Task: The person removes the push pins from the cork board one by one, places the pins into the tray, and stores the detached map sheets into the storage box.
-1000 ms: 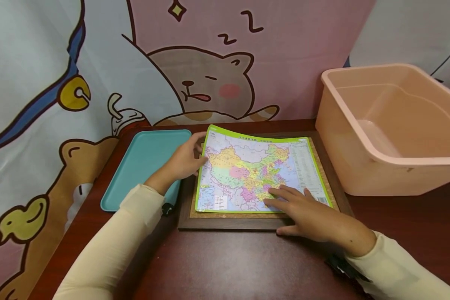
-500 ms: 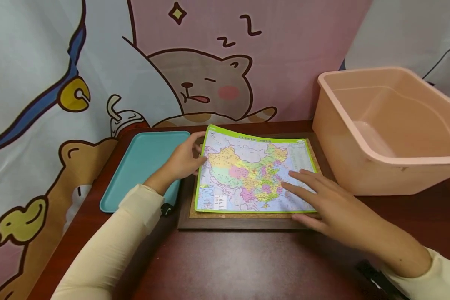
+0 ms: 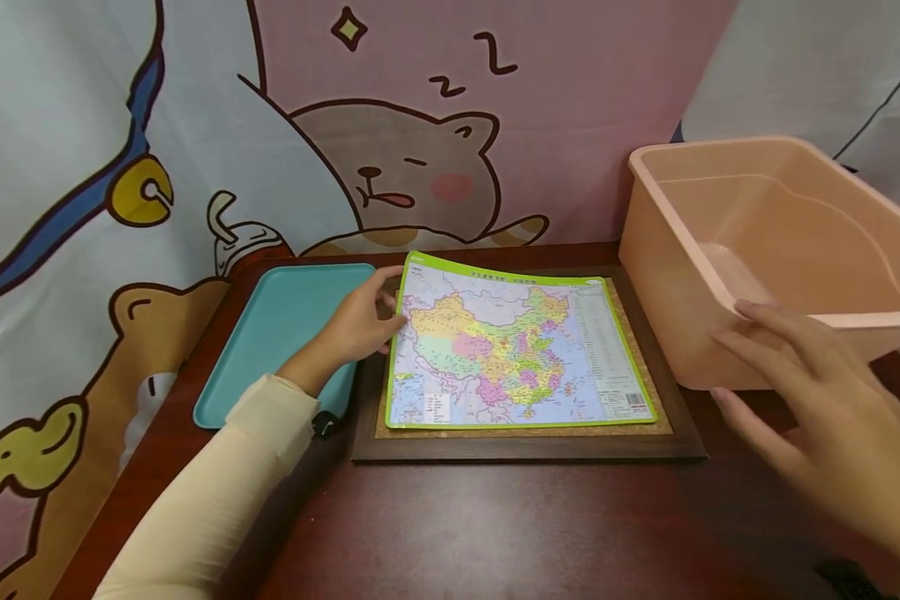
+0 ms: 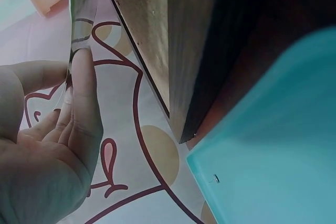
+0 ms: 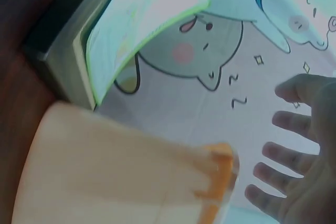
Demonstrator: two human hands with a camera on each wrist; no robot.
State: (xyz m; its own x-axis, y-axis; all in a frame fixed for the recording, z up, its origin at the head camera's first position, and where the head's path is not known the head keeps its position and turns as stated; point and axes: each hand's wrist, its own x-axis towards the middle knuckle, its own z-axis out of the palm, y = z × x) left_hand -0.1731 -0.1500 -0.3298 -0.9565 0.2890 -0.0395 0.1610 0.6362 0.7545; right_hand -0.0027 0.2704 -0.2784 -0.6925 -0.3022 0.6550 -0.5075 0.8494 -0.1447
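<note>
A glossy map sheet with a green border [image 3: 495,350] lies over a cork-faced board in a dark wooden frame [image 3: 528,448], its left side lifted and curving up. My left hand [image 3: 360,321] pinches the sheet's left edge; in the left wrist view the thumb and fingers of the left hand [image 4: 58,114] hold the thin edge between them, off the framed board [image 4: 181,56]. My right hand [image 3: 825,408] hovers in front of the pink plastic tub [image 3: 675,275], fingers spread and holding nothing. In the right wrist view the right hand [image 5: 304,150] is apart from the tub [image 5: 115,166].
A turquoise tray [image 3: 277,333] lies on the dark red table [image 3: 450,533], left of the framed board. The tub stands close to the board's right side. Behind the table hangs a cartoon-printed cloth [image 3: 555,100].
My right hand has left the map's lower right part and moved right, over to the front of the pink tub. My left hand keeps its pinch on the sheet's left edge.
</note>
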